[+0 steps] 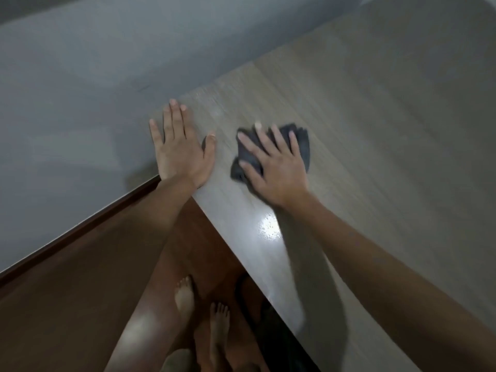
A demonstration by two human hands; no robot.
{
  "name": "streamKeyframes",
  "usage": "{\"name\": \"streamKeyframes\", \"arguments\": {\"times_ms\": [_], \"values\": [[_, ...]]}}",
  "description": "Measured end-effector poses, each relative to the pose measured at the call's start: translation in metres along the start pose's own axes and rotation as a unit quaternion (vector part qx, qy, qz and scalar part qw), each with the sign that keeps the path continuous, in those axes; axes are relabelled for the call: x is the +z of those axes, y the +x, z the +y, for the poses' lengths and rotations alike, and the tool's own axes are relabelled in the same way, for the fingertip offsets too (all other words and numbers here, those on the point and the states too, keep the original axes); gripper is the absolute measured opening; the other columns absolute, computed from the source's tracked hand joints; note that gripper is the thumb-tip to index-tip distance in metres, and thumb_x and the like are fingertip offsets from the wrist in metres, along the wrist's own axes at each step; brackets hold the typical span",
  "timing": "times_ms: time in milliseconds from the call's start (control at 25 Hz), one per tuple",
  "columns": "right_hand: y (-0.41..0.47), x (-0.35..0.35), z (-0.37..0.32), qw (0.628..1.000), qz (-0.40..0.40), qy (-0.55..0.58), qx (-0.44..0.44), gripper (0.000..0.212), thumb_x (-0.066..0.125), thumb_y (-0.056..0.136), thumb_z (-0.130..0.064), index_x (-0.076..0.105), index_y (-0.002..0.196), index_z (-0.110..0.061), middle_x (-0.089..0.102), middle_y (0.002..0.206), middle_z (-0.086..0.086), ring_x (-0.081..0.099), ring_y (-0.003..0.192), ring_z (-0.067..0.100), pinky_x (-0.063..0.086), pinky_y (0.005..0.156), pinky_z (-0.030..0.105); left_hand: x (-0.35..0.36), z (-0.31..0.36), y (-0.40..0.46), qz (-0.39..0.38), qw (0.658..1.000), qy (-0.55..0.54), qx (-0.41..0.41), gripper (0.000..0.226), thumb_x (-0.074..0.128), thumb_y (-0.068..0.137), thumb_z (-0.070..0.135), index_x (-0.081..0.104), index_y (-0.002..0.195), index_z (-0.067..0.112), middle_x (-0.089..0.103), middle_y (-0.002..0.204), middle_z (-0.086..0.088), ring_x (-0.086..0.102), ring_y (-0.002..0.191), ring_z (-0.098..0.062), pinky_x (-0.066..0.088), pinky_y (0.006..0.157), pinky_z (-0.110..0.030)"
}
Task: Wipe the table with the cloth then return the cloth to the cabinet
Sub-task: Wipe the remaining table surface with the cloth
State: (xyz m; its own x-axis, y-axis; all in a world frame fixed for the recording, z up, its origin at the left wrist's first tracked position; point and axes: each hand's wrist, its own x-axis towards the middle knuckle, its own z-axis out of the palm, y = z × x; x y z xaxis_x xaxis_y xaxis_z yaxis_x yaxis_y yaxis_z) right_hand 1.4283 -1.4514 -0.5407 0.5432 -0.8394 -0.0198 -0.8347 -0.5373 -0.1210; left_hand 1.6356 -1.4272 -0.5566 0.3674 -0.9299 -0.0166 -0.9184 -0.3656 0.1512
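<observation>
Pressing cloth (300, 146), table (375, 157): flat hands (279, 170).

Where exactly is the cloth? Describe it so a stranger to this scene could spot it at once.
Start at the pale wood-grain table that fills the right of the view, and go to its corner by the grey wall. Two hands lie there: the left hand flat on bare wood, the right hand spread over the cloth. The cloth is the dark grey crumpled rag, the only dark, soft thing on the tabletop.

Head view — steeply down, close over table (362, 135)
</observation>
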Motion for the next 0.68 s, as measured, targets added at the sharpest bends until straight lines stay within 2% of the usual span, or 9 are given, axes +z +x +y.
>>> {"name": "streamKeyframes", "arguments": {"times_ms": [160, 280, 440, 680], "values": [[0.131, -0.001, 0.001, 0.998, -0.023, -0.001, 0.065, 0.060, 0.022, 0.104, -0.060, 0.017, 0.162, -0.043, 0.014, 0.172, -0.003, 0.009, 0.158, 0.029, -0.001, 0.127, 0.054, 0.003, -0.002, 0.002, 0.010, 1.000, 0.003, 0.001, 0.078, 0.008, 0.098, 0.055, -0.001, 0.158, 0.006, -0.004, 0.166, -0.012, -0.006, 0.154, -0.023, -0.011, 0.122, -0.046], [0.146, 0.002, -0.002, 0.998, -0.025, -0.007, 0.060, 0.060, 0.021, 0.105, -0.059, 0.014, 0.162, -0.042, 0.011, 0.172, -0.004, 0.007, 0.158, 0.028, -0.002, 0.127, 0.053, 0.003, -0.004, 0.002, 0.015, 1.000, 0.010, 0.002, 0.076, 0.006, 0.098, 0.052, -0.001, 0.158, 0.005, -0.005, 0.166, -0.012, -0.007, 0.154, -0.022, -0.012, 0.122, -0.044], [0.064, 0.003, -0.011, 1.000, -0.020, 0.004, 0.019, 0.060, 0.021, 0.105, -0.057, 0.016, 0.162, -0.040, 0.013, 0.172, -0.002, 0.009, 0.158, 0.027, 0.001, 0.127, 0.052, -0.001, -0.002, 0.004, -0.009, 1.000, -0.017, 0.013, 0.074, 0.010, 0.100, 0.051, 0.000, 0.158, 0.005, -0.005, 0.166, -0.012, -0.007, 0.153, -0.023, -0.011, 0.122, -0.046], [-0.155, 0.004, -0.024, 0.997, -0.022, 0.007, -0.079, 0.058, 0.036, 0.105, -0.054, 0.029, 0.160, -0.036, 0.019, 0.170, -0.003, 0.012, 0.158, 0.025, 0.012, 0.125, 0.057, -0.004, -0.004, -0.003, -0.017, 0.999, -0.028, 0.018, 0.076, 0.011, 0.100, 0.054, 0.001, 0.158, 0.006, -0.005, 0.167, -0.011, -0.008, 0.153, -0.023, -0.011, 0.122, -0.045]]}}
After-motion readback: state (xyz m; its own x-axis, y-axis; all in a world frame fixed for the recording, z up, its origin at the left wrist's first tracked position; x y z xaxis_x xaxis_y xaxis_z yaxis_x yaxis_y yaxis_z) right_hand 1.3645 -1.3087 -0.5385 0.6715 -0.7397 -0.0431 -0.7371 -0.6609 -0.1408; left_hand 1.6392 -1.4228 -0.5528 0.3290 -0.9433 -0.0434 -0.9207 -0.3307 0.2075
